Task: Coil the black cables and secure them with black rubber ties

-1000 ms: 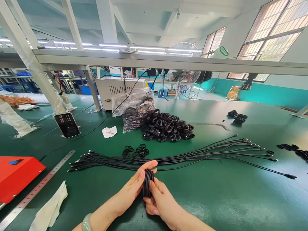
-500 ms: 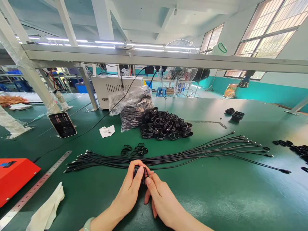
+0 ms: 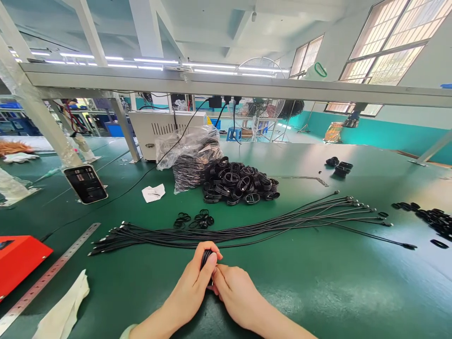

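Observation:
A small tight coil of black cable (image 3: 206, 257) is in my left hand (image 3: 186, 286), with the fingers curled over its top and the thumb against its side. My right hand (image 3: 240, 293) is closed, its thumb and fingertips pressed to the right side of the coil; the part they grip is mostly hidden. Just beyond the hands, a long bundle of straight black cables (image 3: 240, 232) with metal connectors at the ends lies across the green table (image 3: 300, 292). Small black rings (image 3: 202, 219) sit behind the bundle.
A heap of coiled cables (image 3: 240, 182) lies in front of a plastic bag (image 3: 192, 172). To the left are a phone (image 3: 85, 184), a steel ruler (image 3: 52, 274), a red device (image 3: 24, 263) and a pale cloth (image 3: 65, 308). More black rings (image 3: 434, 220) lie far right.
My right hand has closed in against the coil, its fingers now folded under. The coil has turned and is more covered by my hands. The view has shifted slightly.

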Demonstrator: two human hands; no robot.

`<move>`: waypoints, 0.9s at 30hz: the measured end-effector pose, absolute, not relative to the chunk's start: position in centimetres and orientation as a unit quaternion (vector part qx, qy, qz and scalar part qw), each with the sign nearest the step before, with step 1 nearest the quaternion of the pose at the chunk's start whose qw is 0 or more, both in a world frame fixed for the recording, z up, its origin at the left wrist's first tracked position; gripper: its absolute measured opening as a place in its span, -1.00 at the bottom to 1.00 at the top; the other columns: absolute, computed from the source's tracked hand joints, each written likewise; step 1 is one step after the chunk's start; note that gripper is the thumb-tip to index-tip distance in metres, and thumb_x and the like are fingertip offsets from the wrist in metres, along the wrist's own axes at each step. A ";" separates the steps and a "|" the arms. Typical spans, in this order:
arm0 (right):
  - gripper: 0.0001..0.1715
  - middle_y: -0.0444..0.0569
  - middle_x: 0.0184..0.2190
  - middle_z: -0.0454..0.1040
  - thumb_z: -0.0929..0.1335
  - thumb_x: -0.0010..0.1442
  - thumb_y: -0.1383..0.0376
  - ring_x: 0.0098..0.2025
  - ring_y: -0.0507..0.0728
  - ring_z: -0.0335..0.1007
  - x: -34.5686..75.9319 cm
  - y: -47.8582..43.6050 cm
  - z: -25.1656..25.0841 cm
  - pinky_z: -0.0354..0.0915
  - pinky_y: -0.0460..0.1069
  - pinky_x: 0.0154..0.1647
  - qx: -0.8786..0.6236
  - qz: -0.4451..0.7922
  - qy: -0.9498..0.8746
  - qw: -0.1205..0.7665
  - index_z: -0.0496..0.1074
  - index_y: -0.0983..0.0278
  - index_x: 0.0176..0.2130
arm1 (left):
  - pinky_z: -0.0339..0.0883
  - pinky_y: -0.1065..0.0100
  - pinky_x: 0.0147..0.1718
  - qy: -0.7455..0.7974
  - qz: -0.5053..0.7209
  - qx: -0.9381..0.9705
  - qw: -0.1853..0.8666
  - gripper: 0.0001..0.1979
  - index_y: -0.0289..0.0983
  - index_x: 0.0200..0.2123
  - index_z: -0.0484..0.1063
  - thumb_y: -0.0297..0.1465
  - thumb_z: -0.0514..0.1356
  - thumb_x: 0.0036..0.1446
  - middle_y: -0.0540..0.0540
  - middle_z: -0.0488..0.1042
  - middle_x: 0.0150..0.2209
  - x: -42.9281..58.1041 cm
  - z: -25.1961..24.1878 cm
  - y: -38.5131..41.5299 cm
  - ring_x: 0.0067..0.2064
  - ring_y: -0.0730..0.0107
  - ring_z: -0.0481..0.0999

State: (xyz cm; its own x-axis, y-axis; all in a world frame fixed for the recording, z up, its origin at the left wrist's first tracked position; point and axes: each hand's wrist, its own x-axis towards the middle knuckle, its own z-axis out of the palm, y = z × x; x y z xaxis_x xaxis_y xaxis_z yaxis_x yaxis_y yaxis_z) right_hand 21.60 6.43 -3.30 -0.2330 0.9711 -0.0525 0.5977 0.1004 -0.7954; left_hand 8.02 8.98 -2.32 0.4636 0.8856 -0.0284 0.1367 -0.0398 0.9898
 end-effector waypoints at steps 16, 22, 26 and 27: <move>-0.78 -0.13 -0.49 0.48 0.28 0.20 0.31 -0.49 0.09 0.36 22.7 7.0 -3.7 0.06 -0.07 -0.44 -0.622 0.128 -0.717 0.286 0.33 0.26 -0.11 | 0.37 0.27 -0.34 0.391 0.250 0.697 0.546 -0.41 -0.12 0.31 -0.20 -0.14 -0.06 0.30 0.04 0.41 -0.38 7.3 -2.4 9.2 -0.45 0.40 0.39; -0.82 -0.07 -0.42 0.50 0.29 0.16 0.40 -0.43 0.11 0.37 23.0 7.4 -4.3 0.08 -0.02 -0.38 -0.517 -0.014 -0.820 0.245 0.35 0.29 -0.17 | 0.35 0.33 -0.42 0.371 0.167 0.647 0.645 -0.05 -0.18 0.34 -0.51 -0.23 0.17 0.18 0.04 0.43 -0.39 7.0 -1.6 8.8 -0.49 0.45 0.40; -0.89 -0.09 -0.51 0.43 0.26 0.12 0.47 -0.51 0.10 0.28 22.5 7.2 -4.6 0.07 0.01 -0.39 -0.523 -0.082 -0.818 0.223 0.31 0.28 -0.33 | 0.26 0.42 -0.55 0.373 0.110 0.637 0.665 -0.02 -0.18 0.31 -0.24 -0.41 0.31 -0.04 0.04 0.43 -0.35 6.7 -1.2 9.2 -0.48 0.46 0.42; -0.87 -0.09 -0.52 0.41 0.26 0.10 0.49 -0.51 0.10 0.27 22.3 7.2 -4.6 0.07 0.01 -0.39 -0.522 -0.095 -0.819 0.220 0.30 0.28 -0.33 | 0.21 0.44 -0.58 0.378 0.096 0.645 0.657 -0.10 -0.20 0.27 -0.08 -0.45 0.32 -0.08 0.07 0.41 -0.37 6.7 -1.1 9.2 -0.50 0.48 0.39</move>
